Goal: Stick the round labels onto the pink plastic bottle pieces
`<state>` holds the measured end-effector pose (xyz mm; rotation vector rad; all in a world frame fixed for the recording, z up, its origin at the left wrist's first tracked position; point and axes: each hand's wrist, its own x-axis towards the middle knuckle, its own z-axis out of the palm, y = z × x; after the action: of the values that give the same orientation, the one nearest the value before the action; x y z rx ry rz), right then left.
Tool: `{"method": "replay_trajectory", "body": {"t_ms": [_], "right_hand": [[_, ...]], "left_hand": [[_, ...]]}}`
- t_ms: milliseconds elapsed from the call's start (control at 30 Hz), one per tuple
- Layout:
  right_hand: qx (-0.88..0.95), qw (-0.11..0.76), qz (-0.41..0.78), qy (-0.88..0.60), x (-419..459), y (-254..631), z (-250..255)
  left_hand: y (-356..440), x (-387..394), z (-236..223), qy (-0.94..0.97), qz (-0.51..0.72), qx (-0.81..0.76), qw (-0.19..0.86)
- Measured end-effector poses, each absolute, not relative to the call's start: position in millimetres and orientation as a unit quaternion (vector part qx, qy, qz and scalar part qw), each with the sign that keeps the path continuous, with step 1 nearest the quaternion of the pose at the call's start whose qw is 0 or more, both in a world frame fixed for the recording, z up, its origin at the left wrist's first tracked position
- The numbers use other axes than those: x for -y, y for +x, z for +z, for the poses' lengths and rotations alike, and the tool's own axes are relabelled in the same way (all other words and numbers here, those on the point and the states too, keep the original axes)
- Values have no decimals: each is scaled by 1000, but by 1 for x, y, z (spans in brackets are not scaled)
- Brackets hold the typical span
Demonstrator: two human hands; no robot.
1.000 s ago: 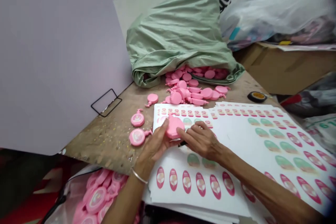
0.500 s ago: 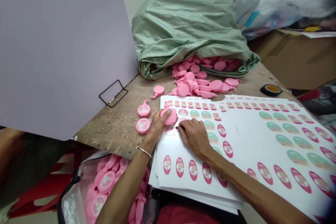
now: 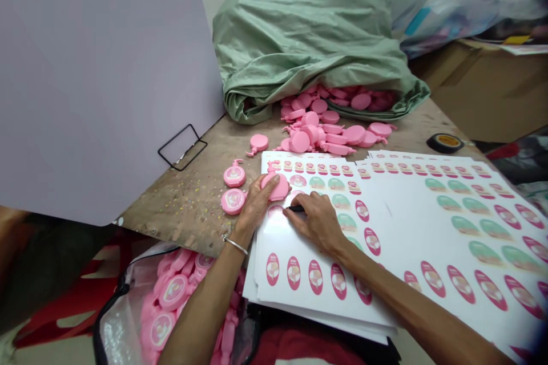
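Head view. The left hand (image 3: 257, 206) is cupping a pink piece (image 3: 276, 187) against the upper left of a sticker sheet (image 3: 299, 305), with the fingers wrapped over the piece's near edge and the grip closed on it. Its bare pink back is facing up, so any label on the other side is hidden. A bangle (image 3: 235, 246) is sitting on the left wrist. The right hand (image 3: 314, 225) is resting on the same sheet, partly curled and just beside the left hand. A slim dark item (image 3: 297, 209) is showing at its fingertips, probably a tool, though the hand is hiding most of it and I cannot tell whether it is held.

The hands are covering several stickers. A second sheet stack (image 3: 428, 182) is lying to the right. Two labelled pieces (image 3: 233, 189) are lying on the table just left of the sheets. Unlabelled pieces (image 3: 310, 137) are heaped farther on, spilling from a green bag (image 3: 299, 34). More labelled pieces (image 3: 173, 292) are lying in a clear bag (image 3: 113, 336) below the table edge, cut off by the frame and the left arm.

A grey board (image 3: 98, 80) is blocking the left of the view, propped on a wire stand (image 3: 182, 147). The wooden table (image 3: 171, 211) is speckled and worn. A tape roll (image 3: 445, 142) is lying near its far edge, beside a cardboard box (image 3: 488, 85).
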<state>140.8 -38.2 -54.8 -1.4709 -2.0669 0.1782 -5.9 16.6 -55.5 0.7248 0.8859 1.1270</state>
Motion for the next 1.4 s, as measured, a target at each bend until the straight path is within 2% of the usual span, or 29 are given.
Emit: {"method": "replay_trajectory", "body": {"t_ms": [133, 233, 300, 433, 567, 833, 1400], "right_hand": [[786, 387, 47, -480, 46, 140, -47], [722, 464, 149, -491, 51, 148, -24], [677, 485, 210, -512, 51, 157, -4], [696, 456, 228, -506, 50, 176, 32], [724, 433, 206, -496, 58, 184, 47], [756, 408, 131, -494, 66, 191, 43], [762, 411, 119, -487, 68, 192, 42]], "left_hand": [[-6, -18, -52, 319, 510, -391, 697], [-7, -14, -39, 315, 513, -391, 696], [-7, -5, -26, 319, 503, -393, 700], [-1, 20, 2, 337, 437, -366, 749], [10, 38, 17, 309, 383, -353, 796], [21, 44, 21, 297, 371, -370, 798], [21, 44, 24, 277, 362, -373, 808]]}}
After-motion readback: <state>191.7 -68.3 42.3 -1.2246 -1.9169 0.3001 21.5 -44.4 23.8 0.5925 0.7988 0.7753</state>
